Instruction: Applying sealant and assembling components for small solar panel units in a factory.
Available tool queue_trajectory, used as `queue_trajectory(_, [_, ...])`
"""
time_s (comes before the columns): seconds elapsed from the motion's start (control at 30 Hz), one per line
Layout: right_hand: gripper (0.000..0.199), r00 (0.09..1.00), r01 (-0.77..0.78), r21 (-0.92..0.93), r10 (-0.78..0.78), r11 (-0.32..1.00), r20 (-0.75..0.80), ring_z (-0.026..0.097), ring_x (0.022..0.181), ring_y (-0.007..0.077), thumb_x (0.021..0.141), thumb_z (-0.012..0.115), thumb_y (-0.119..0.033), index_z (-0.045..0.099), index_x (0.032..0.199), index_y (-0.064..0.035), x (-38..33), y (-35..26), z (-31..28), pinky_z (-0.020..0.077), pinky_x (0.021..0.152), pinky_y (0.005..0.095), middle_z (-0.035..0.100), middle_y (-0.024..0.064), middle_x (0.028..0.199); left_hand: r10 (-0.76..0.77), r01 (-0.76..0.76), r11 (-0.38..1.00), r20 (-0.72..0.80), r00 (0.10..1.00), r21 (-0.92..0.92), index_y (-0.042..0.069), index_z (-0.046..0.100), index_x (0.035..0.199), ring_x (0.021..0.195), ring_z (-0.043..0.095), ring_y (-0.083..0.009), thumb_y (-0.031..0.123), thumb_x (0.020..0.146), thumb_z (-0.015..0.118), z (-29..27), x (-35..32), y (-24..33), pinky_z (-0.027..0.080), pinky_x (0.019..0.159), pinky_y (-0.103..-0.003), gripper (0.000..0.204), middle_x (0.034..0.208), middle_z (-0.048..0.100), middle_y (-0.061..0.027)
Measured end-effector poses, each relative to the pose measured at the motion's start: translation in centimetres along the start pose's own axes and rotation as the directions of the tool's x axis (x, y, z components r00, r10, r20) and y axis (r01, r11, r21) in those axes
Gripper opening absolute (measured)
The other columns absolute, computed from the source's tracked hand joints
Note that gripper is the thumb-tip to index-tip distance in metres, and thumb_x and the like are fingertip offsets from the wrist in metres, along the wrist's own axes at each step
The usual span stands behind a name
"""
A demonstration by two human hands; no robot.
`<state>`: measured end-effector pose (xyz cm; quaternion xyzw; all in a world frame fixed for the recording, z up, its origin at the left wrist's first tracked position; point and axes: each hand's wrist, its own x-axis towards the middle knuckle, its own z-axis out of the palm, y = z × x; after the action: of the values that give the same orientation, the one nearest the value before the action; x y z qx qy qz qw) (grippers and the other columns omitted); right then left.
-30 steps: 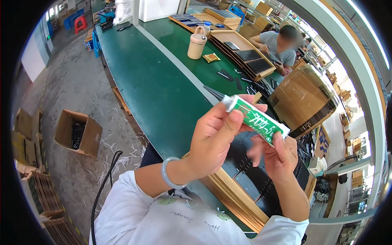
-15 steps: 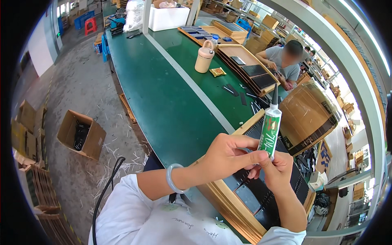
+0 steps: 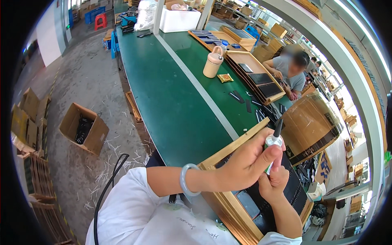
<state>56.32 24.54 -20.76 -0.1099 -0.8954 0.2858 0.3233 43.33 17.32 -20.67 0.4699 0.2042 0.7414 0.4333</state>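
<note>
My left hand (image 3: pixel 243 167), with a pale bangle at its wrist, wraps round a white and green squeeze tube (image 3: pixel 273 141) near its shoulder. The thumb lies across the front of the tube, and its tapered black nozzle (image 3: pixel 278 128) points up and away. At the tube's lower end, my right hand (image 3: pixel 276 183) is closed on it, with the fingers bunched. Most of the tube's body is hidden by the hands. Below them lies a stack of wooden trays (image 3: pixel 220 198), the top one holding dark flat panels (image 3: pixel 248 203).
The green table (image 3: pixel 171 102) carries a beige lidded cup (image 3: pixel 213 64), a yellow packet (image 3: pixel 225 77) and loose black strips (image 3: pixel 248 105). A large cardboard box (image 3: pixel 310 124) stands at right. Across the table a person (image 3: pixel 288 69) works beside more trays. An open carton (image 3: pixel 83 128) sits on the floor.
My left hand has shifted from pinching the tube's lower part to wrapping round its upper part. The tube has come lower, its nozzle tipped farther away. The view has shifted slightly.
</note>
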Motion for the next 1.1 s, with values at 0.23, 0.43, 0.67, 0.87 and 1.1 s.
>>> queue_trajectory(0.23, [0.008,0.98,0.194,-0.167,-0.2,0.967,-0.017,0.058,0.047,0.0151,0.072,0.062,-0.002,0.06,0.067,-0.0074,-0.2,-0.2,-0.2,0.0423,0.044,0.0235,0.059,0.001,0.056,0.146,-0.146,0.989,-0.008,0.989,0.039,0.002,0.041,0.095,0.061,0.044,-0.0076,0.028,0.095,0.038,0.5,-0.3,-1.2,0.038,0.059,-0.021,0.026,0.068,0.046,-0.0028])
queue_trajectory(0.43, [0.007,0.977,0.208,-0.145,-0.213,0.967,-0.026,0.058,0.048,0.0163,0.073,0.063,-0.002,0.06,0.068,-0.0065,-0.6,-0.1,-0.1,0.0429,0.045,0.0243,0.06,0.0022,0.058,0.137,-0.138,0.99,0.032,0.99,0.022,0.002,0.04,0.1,0.066,0.045,-0.0082,0.031,0.094,0.04,0.4,-0.7,-0.9,0.039,0.061,-0.022,0.03,0.073,0.047,-0.004])
queue_trajectory(0.67, [0.02,0.975,-0.157,0.086,0.14,0.984,0.173,0.061,0.068,0.021,0.074,0.068,-0.012,0.059,0.089,-0.0029,-0.7,0.1,-0.7,0.0462,0.059,0.0272,0.062,0.0098,0.079,0.137,-0.152,0.984,0.151,0.979,0.096,0.002,0.031,0.124,0.073,0.048,-0.0089,0.022,0.089,0.051,-1.2,-1.6,-1.3,0.041,0.064,-0.021,0.045,0.083,0.05,-0.0065])
queue_trajectory(0.87, [0.036,0.965,-0.253,-0.063,0.256,0.965,0.049,0.061,0.077,0.0163,0.072,0.068,-0.01,0.06,0.106,-0.0016,0.5,-2.8,-3.3,0.0484,0.065,0.0273,0.064,0.0108,0.09,0.121,-0.157,0.663,0.103,0.987,0.732,0.002,0.051,0.106,0.054,0.053,-0.0109,0.045,0.078,0.059,-5.8,-4.1,4.8,0.042,0.048,-0.024,0.052,0.065,0.051,-0.0027])
queue_trajectory(1.1, [0.029,0.916,0.226,-0.314,-0.091,0.922,0.39,0.055,0.09,0.0315,0.073,0.064,-0.014,0.059,0.098,-0.0002,2.2,-5.1,0.4,0.0467,0.077,0.0378,0.059,0.0134,0.096,-0.154,-0.226,0.012,0.225,0.962,0.974,0.007,0.055,0.08,0.044,0.051,-0.0161,0.049,0.071,0.064,-5.0,-7.2,4.5,0.041,0.039,-0.026,0.043,0.057,0.048,-0.0039])
